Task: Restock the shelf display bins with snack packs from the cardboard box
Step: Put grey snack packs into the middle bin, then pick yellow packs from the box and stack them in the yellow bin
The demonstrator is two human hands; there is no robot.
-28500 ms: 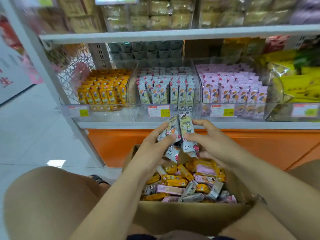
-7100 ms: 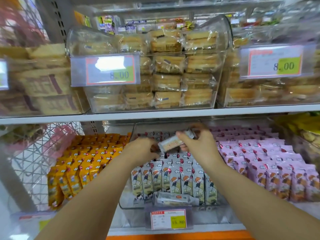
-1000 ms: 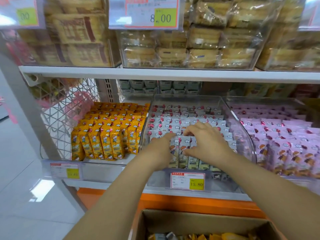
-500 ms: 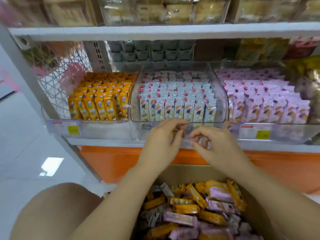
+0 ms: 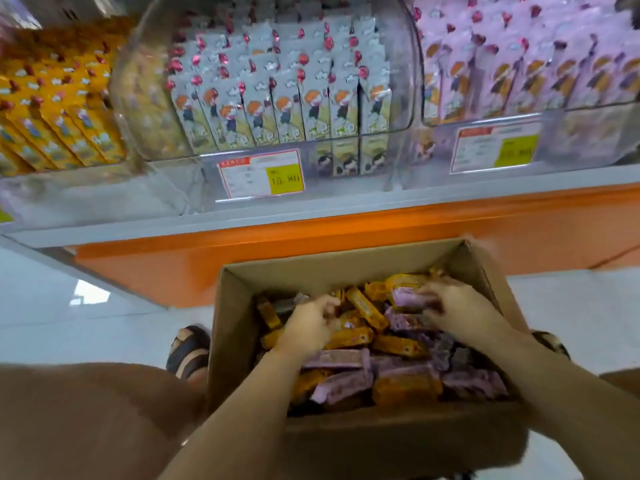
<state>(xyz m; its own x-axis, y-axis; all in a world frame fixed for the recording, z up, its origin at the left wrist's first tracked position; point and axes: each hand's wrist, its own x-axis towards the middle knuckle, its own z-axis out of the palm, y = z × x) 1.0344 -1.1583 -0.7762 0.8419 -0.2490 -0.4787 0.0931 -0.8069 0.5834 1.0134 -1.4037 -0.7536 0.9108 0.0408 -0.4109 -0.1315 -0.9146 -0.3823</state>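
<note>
Both of your hands are down in the cardboard box (image 5: pixel 346 264), which stands on the floor (image 5: pixel 104 327) below the shelf (image 5: pixel 311 211). The fingers of your right hand (image 5: pixel 460 311) curl round a purple pack (image 5: pixel 410 299) at the far side of the heap, though blur softens the grip. Your left hand (image 5: pixel 308 327) has its fingers bent into the loose snack packs (image 5: pixel 398 344); the blur hides whether they pinch one. Orange and purple packs lie jumbled beneath and between your fingers. They look like light, film-wrapped bars, crinkly and slick with a firmer core, so expect them to slide over each other and slip from a loose hold. Take each across its long sides near the middle, not by the sealed end, and gather only as many as your fingers can square up. Up beyond your fingertips, the purple bin (image 5: pixel 588 129) would suit the pack you hold. The grey bin (image 5: pixel 403 81) beside it stands packed in upright rows.
</note>
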